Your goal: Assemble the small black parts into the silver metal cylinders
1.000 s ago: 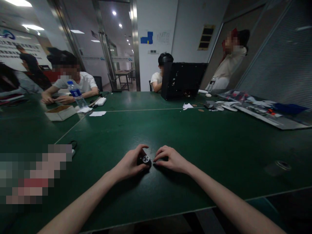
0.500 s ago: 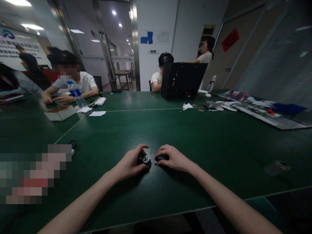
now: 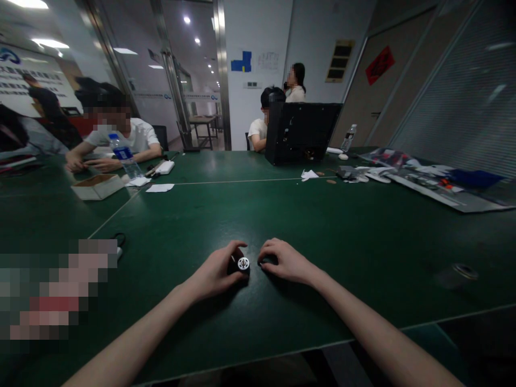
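My left hand [image 3: 223,269] is curled around a small black cylindrical part [image 3: 246,271] standing on the green table. Its round top is a silver disc with cut-outs, like a spoked wheel. The thumb lies along the near side, while the index finger arches above it. Just to the right, my right hand [image 3: 284,260] rests low over the table with thumb and fingertips pinched together. A tiny metal piece [image 3: 260,263] shows at those fingertips, mostly hidden. A narrow gap separates the two hands.
The green table [image 3: 193,215] bears a metal can-like cylinder [image 3: 463,273] at right, a cardboard box [image 3: 99,188] and bottle [image 3: 126,156] at left. A black equipment case [image 3: 304,131] stands at the far side, a parts-covered board [image 3: 439,185] at far right. Other people sit or stand beyond.
The tiny round metal piece that lay between the hands is now at my right fingertips, which have closed. The silver disc has tilted to face me more. A standing person moved left.
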`<state>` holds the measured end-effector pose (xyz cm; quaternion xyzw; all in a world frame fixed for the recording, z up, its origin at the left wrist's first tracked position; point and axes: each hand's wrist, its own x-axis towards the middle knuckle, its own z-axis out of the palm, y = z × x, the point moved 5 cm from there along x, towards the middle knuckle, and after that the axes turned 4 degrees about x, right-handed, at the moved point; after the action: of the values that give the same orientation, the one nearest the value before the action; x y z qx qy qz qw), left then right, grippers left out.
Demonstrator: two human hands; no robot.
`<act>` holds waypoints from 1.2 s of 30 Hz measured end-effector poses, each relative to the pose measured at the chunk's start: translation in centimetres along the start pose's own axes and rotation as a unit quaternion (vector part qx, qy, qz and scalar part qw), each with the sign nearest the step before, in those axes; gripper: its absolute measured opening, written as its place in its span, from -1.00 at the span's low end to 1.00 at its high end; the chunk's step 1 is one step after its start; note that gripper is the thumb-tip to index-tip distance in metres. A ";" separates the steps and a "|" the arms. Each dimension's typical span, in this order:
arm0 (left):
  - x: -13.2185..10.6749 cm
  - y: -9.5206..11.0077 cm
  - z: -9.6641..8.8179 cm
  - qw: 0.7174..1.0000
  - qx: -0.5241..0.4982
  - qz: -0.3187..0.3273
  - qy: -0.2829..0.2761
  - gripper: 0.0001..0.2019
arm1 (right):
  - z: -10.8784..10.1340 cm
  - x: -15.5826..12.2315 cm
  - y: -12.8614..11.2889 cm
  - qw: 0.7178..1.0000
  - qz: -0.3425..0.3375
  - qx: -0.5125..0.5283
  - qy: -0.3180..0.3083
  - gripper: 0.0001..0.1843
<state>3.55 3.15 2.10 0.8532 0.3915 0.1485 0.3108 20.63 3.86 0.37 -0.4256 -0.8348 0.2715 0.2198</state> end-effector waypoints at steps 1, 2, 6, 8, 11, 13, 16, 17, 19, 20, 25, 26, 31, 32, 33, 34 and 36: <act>0.0 0.0 0.0 1.000 -0.001 0.000 -0.004 -0.48 | -0.1 0.0 0.0 1.000 0.004 0.003 -0.005 -0.84; 0.0 0.0 0.0 1.000 0.000 0.000 -0.005 -0.48 | -0.2 -0.1 0.0 1.000 0.007 0.006 -0.009 -0.83; 0.0 -0.3 0.2 1.000 0.005 0.000 0.003 -0.45 | -0.4 -0.2 0.0 1.000 0.011 0.010 -0.012 -0.75; 0.0 -0.4 0.2 1.000 0.003 -0.002 0.005 -0.44 | -0.5 -0.2 0.0 1.000 0.010 0.012 -0.008 -0.71; -0.1 -0.7 0.0 1.000 0.000 -0.008 0.004 -0.38 | -0.5 -0.2 -0.2 1.000 0.005 0.020 0.001 -0.66; -0.2 -0.9 -0.3 1.000 0.015 -0.016 0.004 -0.28 | -0.5 -0.1 -0.8 0.999 -0.003 0.035 0.009 -0.62; -0.4 -1.2 -0.9 0.998 0.058 -0.026 0.013 -0.15 | -0.2 0.1 -1.8 0.998 -0.027 0.053 0.013 -0.52; -0.5 -1.2 -1.0 0.997 0.069 -0.028 0.013 -0.13 | 0.1 0.2 -2.2 0.998 -0.039 0.052 0.011 -0.49; -0.5 -1.2 -1.1 0.996 0.083 -0.027 0.012 -0.13 | 0.8 0.5 -2.7 0.997 -0.062 0.040 0.004 -0.45; -0.5 -1.2 -1.1 0.996 0.087 -0.025 0.011 -0.14 | 1.1 0.6 -2.9 0.997 -0.073 0.030 0.001 -0.46; -0.4 -0.9 -1.1 0.995 0.096 -0.016 0.004 -0.16 | 1.5 0.6 -4.1 0.995 -0.095 -0.019 0.016 -0.66; -0.4 -0.9 -1.1 0.995 0.097 -0.016 0.001 -0.16 | 1.1 0.4 -4.4 0.995 -0.091 -0.023 0.027 -0.68; -0.5 -1.1 -1.1 0.994 0.100 -0.033 -0.005 -0.17 | -4.4 -3.2 -3.2 0.986 0.011 -0.055 0.156 -0.73; -0.5 -1.2 -1.1 0.994 0.101 -0.035 -0.009 -0.16 | -6.1 -4.6 -2.0 0.979 0.046 -0.080 0.183 -0.74; -0.6 -1.3 -1.1 0.994 0.102 -0.036 -0.012 -0.16 | -7.9 -6.1 -0.4 0.968 0.087 -0.112 0.206 -0.73; -0.6 -1.4 -1.1 0.994 0.103 -0.037 -0.015 -0.16 | -9.9 -7.8 1.6 0.955 0.133 -0.147 0.222 -0.70; -0.6 -1.6 -1.0 0.993 0.109 -0.038 -0.018 -0.14 | -13.7 -11.7 6.4 0.917 0.246 -0.213 0.230 -0.60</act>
<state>1.70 3.90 1.84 0.8689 0.4320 0.0779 0.2287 38.95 0.96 5.07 -0.7053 -0.6679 0.0275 0.2359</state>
